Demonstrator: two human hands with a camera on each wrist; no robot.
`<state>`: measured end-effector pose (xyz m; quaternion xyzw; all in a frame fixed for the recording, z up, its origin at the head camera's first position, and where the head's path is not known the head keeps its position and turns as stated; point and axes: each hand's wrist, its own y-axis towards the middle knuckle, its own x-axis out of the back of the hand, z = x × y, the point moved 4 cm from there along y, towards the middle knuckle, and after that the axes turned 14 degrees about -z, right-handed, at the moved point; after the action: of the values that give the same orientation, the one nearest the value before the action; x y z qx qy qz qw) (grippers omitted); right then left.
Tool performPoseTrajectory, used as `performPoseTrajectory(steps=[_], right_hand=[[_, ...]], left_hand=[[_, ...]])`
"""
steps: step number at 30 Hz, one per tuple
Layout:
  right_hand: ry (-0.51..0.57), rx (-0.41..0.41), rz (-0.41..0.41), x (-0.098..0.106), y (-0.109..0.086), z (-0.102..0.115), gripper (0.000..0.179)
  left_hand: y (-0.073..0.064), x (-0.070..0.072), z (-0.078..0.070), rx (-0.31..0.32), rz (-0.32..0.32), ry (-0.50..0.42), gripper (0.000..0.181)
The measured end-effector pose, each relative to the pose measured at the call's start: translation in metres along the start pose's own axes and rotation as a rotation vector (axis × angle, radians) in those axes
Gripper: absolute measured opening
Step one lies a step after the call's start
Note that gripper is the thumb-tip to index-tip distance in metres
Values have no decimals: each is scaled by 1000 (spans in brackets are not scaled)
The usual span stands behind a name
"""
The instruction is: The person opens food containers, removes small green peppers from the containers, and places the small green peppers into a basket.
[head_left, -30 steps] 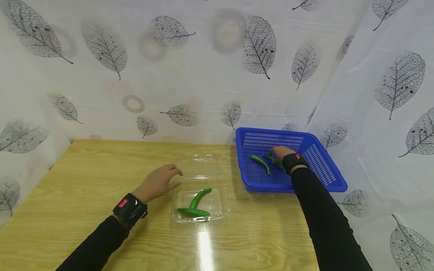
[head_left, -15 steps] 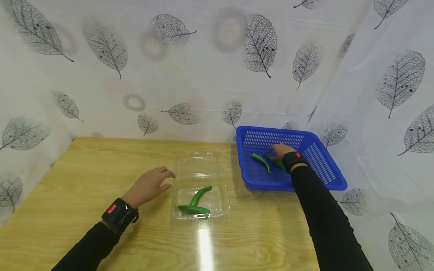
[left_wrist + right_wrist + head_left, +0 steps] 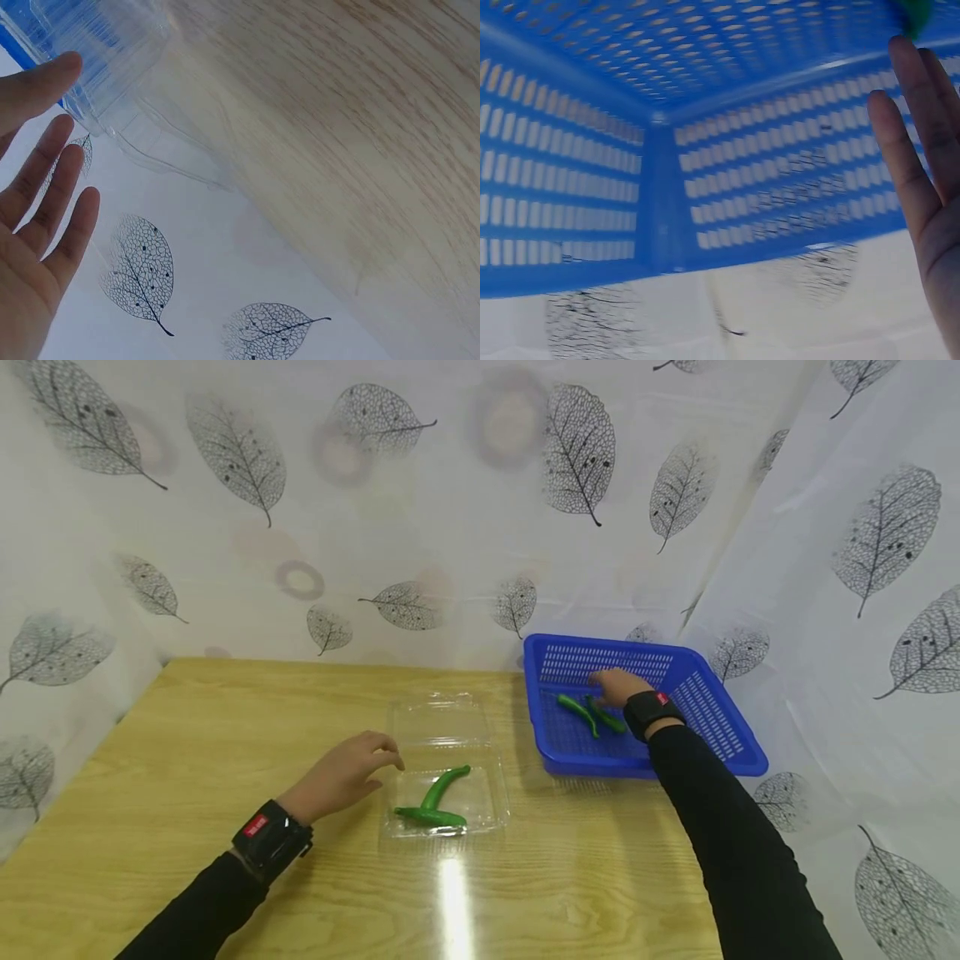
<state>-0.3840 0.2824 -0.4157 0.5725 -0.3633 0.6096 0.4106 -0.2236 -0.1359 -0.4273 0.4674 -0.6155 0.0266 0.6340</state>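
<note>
In the head view, my right hand (image 3: 621, 687) is inside the blue basket (image 3: 551, 764), just above two green chili peppers. One pepper (image 3: 577, 714) lies to the left; the other pepper (image 3: 607, 718) lies beside it, below my fingers. Seen from the right wrist, the fingers (image 3: 904, 165) are fairly straight, and a green piece of pepper (image 3: 915, 15) shows by a fingertip; contact cannot be told. My left hand (image 3: 341, 777) hovers with loosely bent fingers at the left side of a clear plastic clamshell box (image 3: 487, 793). Two peppers lie crossed in it, one curved (image 3: 444, 787), one lengthwise (image 3: 431, 817).
The clamshell's lid (image 3: 438, 720) lies open toward the back. Everything stands on a wood-grain table (image 3: 187, 735). A white curtain with leaf prints (image 3: 450, 527) hangs behind and at the sides. The basket stands at the table's back right, close to the curtain.
My left hand drew back left from the clamshell, then came slightly nearer again. The right hand shifted a little over the basket, and the right-hand pepper now shows more fully, nearer its neighbour.
</note>
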Motion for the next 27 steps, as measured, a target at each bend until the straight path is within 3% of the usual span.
performPoseTrajectory(steps=[6,12,17,20,23,27], right_hand=[[20,79,-93,27,-1,37,43],[-35,165,-233,61,-10,94,43],[-102,336,-454,82,-29,155,38],[-99,445,-529,84,-43,195,35],[-71,544,-503,71,-57,233,33],[-51,647,-377,41,-67,268,26]], left_hand=[[1,-4,-1,-53,19,-18,34],[0,-8,-6,-120,47,-3,24],[0,-9,-9,-131,54,19,18],[0,-10,-9,-131,73,27,18],[-1,-12,-9,-121,94,37,19],[0,-14,-10,-111,116,48,18]])
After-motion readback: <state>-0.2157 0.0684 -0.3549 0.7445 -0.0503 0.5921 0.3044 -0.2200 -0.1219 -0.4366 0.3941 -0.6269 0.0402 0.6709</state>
